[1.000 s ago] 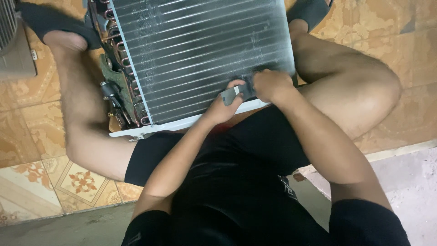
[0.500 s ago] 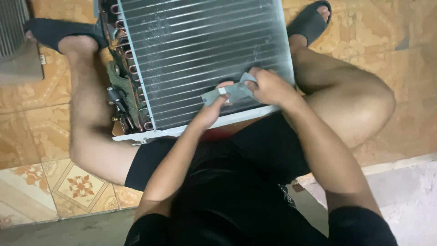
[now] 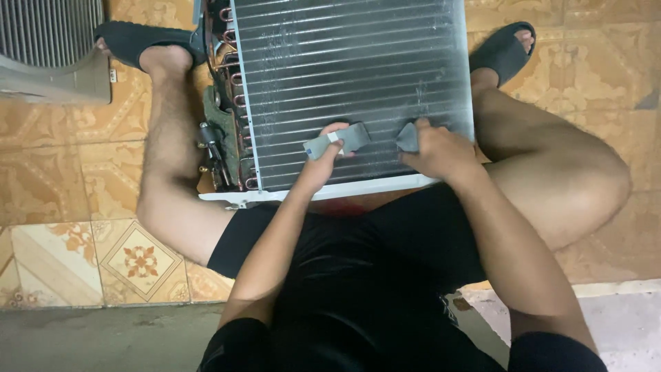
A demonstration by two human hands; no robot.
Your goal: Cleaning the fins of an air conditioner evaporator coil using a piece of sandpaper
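Flanking the finned coil (image 3: 351, 76), dark sandals (image 3: 501, 49).

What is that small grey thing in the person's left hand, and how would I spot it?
Find the big finned metal coil lying between the person's legs. Near its lower edge, the left hand pinches a flat grey strip against the fins. Unlike the darker grey piece under the right hand, it has a blue-and-white end.

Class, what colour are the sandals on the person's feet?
Black, or very dark grey. The sandals show best in the head view, one at each top corner beside the finned coil.
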